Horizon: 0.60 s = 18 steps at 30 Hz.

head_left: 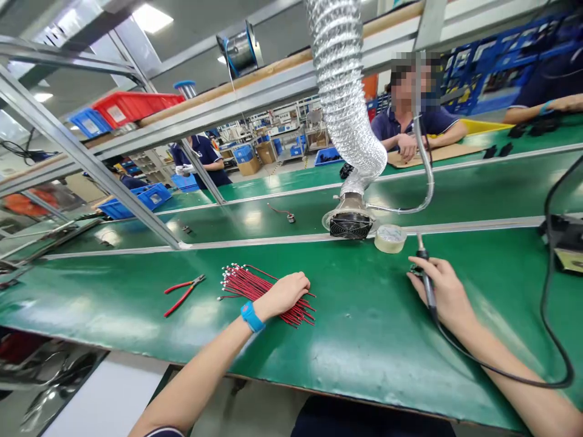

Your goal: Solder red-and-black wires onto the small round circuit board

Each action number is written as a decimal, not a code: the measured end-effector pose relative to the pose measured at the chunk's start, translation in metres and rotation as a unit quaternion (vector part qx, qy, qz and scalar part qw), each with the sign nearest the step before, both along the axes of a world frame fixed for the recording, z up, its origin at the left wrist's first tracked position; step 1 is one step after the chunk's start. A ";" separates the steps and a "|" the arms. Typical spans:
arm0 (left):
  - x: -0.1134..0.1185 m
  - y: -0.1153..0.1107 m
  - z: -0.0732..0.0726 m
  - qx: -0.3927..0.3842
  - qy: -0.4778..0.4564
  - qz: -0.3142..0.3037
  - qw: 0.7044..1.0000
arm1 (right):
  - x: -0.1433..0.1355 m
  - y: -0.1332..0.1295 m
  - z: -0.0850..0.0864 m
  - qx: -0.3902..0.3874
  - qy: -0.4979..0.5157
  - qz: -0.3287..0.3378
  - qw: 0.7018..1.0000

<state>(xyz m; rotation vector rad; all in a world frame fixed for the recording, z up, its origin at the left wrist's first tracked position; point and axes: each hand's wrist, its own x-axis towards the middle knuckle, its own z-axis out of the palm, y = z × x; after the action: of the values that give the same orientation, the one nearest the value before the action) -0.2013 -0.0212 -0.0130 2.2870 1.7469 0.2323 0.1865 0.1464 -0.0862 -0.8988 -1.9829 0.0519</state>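
The green workbench (355, 358) ends at a near edge below both forearms and at a pale rail (478, 226) beyond; room to move spreads between the 2 hands, which are well apart. The red-and-black wire bundle (248, 283) lies under the left hand (285, 293) — whether its fingers pinch a strand I cannot tell. The right hand (444, 294) is closed around the soldering iron (429, 287), tip away from the person, toward the tape roll (390, 239). The bundle's long axis slants, white connectors far left, bare-looking ends near right.
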 end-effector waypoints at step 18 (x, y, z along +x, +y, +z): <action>0.057 0.056 -0.003 0.073 -0.192 0.025 0.978 | -0.040 -0.069 0.009 -0.082 0.064 0.046 0.994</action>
<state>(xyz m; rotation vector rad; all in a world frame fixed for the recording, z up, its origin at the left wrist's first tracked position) -0.1439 0.0346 -0.0162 2.1108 1.6298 0.7798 0.1466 0.0769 -0.0774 -0.8851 -1.9196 0.3208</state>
